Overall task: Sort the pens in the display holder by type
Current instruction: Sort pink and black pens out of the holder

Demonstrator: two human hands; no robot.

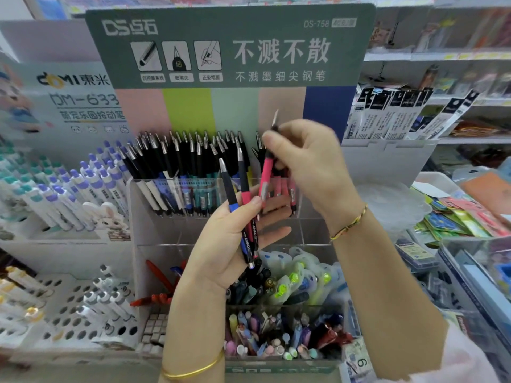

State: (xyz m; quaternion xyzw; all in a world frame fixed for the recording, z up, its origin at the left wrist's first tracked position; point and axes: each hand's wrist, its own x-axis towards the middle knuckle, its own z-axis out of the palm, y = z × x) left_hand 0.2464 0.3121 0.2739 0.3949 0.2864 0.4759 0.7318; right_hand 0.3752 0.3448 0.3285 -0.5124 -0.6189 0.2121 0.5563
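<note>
Right hand [301, 161]: thumb and fingertips pinch a pink pen [267, 170] near its upper end, long axis close to 12–6.

Left hand [226, 239], at 7 o'clock of the right: fingers curled round a blue pen [231, 194] and a red pen [244, 189], both slanting 11 to 5.

Holder [135, 217] stands behind both hands. Its pink row [284, 189] lies just at 3 o'clock of my pink pen's lower end, so the right hand is nearer. Black row [179, 167] crowds 9 o'clock.

I judge a short drop will do. Room looks tight beside my left fingertips.
</note>
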